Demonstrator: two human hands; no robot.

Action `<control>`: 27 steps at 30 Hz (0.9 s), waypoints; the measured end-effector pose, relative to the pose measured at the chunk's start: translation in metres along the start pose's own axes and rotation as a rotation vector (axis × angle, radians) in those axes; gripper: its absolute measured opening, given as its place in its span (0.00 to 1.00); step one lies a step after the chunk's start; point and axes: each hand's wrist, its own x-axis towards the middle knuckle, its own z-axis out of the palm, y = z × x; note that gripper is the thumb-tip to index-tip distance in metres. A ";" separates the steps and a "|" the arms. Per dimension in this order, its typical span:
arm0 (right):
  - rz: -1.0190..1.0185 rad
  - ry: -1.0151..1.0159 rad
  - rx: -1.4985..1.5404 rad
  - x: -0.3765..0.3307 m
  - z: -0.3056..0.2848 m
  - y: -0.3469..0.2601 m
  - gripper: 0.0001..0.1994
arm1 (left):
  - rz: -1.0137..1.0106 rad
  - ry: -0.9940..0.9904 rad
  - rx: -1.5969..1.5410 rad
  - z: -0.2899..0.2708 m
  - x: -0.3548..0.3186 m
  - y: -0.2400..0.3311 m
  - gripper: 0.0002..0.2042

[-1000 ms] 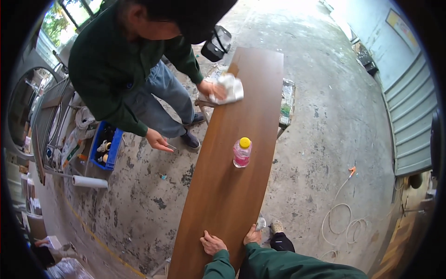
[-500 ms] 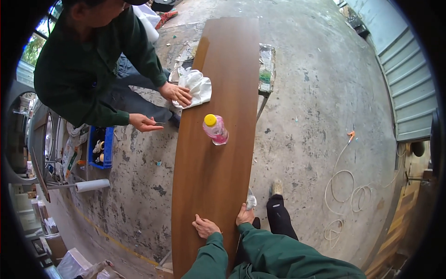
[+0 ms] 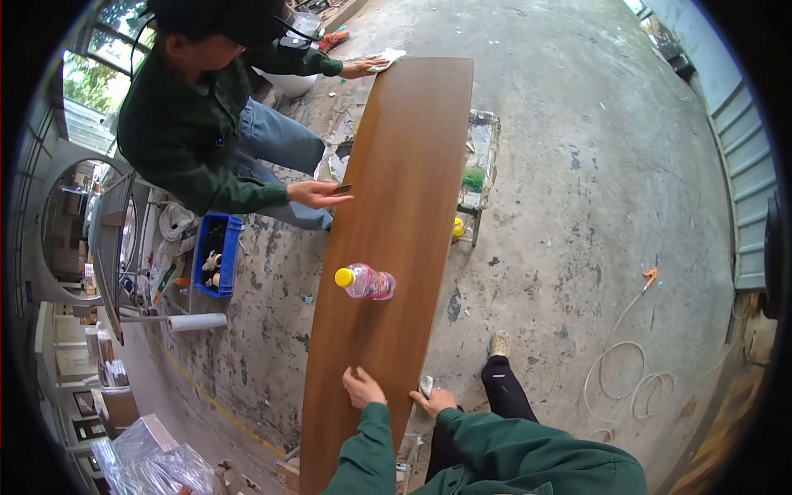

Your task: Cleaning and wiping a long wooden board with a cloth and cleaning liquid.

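A long brown wooden board (image 3: 388,223) stretches away in front of me. Over its near part is my left hand (image 3: 363,388), fingers apart and slightly bent, with nothing in it; whether it touches the surface I cannot tell. My right hand (image 3: 435,402) is at the board's right edge, its fingers closed round a small white cloth (image 3: 426,385), mostly hidden. Beyond my left hand, a clear bottle with pink contents and a yellow cap (image 3: 369,282) stands on the board. A co-worker's hand (image 3: 363,68) presses a white cloth (image 3: 388,59) at the far left corner.
The co-worker's other hand (image 3: 318,195) holds a small dark flat piece by the left edge. A support stand (image 3: 483,157) props the board. On the floor are a blue crate (image 3: 216,256), a white roll (image 3: 198,322) and a coiled hose (image 3: 606,355) with an orange end.
The co-worker's hand and cloth have moved from the board's left side to its far corner. My right hand has shifted slightly along the edge; the whole view has shifted too.
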 end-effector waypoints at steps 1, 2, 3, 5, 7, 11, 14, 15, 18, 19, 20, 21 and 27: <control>-0.106 -0.058 -0.056 0.007 -0.021 0.010 0.32 | 0.079 -0.030 -0.053 0.010 -0.002 0.019 0.13; -0.094 -0.076 -0.093 0.018 -0.043 0.020 0.32 | 0.256 0.012 -0.062 0.021 -0.007 0.038 0.11; -0.072 -0.037 -0.172 0.037 -0.065 0.040 0.32 | 0.395 0.029 -0.088 0.032 -0.013 0.059 0.09; 0.055 0.170 -0.032 0.067 -0.118 0.059 0.27 | 0.576 0.039 0.015 0.049 -0.015 0.081 0.07; 0.145 0.466 0.220 0.106 -0.179 0.084 0.24 | 0.613 0.052 0.006 0.070 -0.015 0.105 0.05; -0.033 0.829 0.510 0.139 -0.265 0.023 0.19 | 0.521 0.160 0.087 0.084 0.000 0.107 0.06; -0.115 0.899 0.535 0.161 -0.287 -0.024 0.21 | 0.520 0.257 0.133 0.089 -0.003 0.108 0.05; -0.168 0.902 0.564 0.168 -0.290 -0.040 0.21 | 0.519 0.256 0.128 0.090 -0.004 0.111 0.05; -0.187 0.905 0.388 0.183 -0.289 -0.089 0.20 | 0.517 0.244 0.157 0.088 -0.004 0.113 0.05; -0.191 0.906 0.347 0.188 -0.288 -0.100 0.20 | 0.525 0.255 0.155 0.089 -0.003 0.114 0.05; -0.283 0.933 0.400 0.198 -0.286 -0.107 0.17 | 0.531 0.270 0.153 0.091 -0.002 0.115 0.05; -0.266 0.948 0.419 0.204 -0.285 -0.109 0.16 | 0.540 0.269 0.129 0.091 -0.001 0.114 0.06; -0.266 1.011 0.442 0.230 -0.293 -0.111 0.12 | 0.524 0.195 0.122 0.084 0.000 0.115 0.06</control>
